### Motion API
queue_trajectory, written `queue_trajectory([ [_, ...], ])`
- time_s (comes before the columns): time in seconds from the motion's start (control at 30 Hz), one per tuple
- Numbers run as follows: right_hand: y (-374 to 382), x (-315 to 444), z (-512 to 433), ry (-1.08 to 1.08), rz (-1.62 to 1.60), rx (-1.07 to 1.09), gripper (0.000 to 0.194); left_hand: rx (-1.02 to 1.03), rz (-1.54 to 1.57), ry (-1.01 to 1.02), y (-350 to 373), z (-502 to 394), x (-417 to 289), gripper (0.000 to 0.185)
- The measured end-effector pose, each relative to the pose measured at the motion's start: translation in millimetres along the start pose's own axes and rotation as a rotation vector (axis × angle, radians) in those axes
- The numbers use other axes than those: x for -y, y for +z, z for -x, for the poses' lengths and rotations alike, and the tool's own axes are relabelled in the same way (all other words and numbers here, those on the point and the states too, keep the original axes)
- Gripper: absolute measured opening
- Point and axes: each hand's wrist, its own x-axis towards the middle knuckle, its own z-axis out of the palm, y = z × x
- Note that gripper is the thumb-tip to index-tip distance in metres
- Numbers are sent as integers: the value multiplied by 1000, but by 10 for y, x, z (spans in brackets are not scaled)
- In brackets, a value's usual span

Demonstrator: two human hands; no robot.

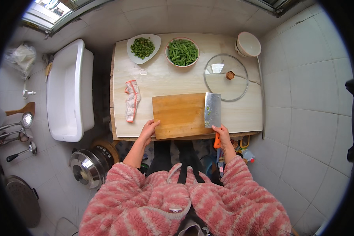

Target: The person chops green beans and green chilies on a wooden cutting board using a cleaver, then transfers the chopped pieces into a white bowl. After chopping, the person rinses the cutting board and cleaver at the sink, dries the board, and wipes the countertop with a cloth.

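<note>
My left hand (149,129) grips the near left corner of a wooden cutting board (180,115) at the counter's front edge. At the board's right end, my right hand (222,132) holds a cleaver (213,109) by its orange handle, with the blade pointing away from me and green bits stuck on it. The blade overlaps the board's right edge; whether my right fingers also touch the board I cannot tell. Beyond the board stand a white plate of chopped green vegetable (142,48) and a bowl of green bean pieces (183,52). Left of the board lies a folded cloth (132,101).
A glass lid (225,85) lies just beyond the cleaver, and bowls (249,44) stand at the back right corner. Left of the counter is a white sink (66,94). Ladles (27,121) hang on the left wall, above a steel pot (87,169). Tiled wall (306,88) borders the right.
</note>
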Motion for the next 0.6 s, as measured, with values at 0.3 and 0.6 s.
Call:
queue_trajectory([
  [0.3,-125,67,-90,46,35,54,26,247,213,202,-232,476,45,40],
  [0.6,1245,1316,309,-246,204,321,27,21,724,496,-1240,1701,246,40],
])
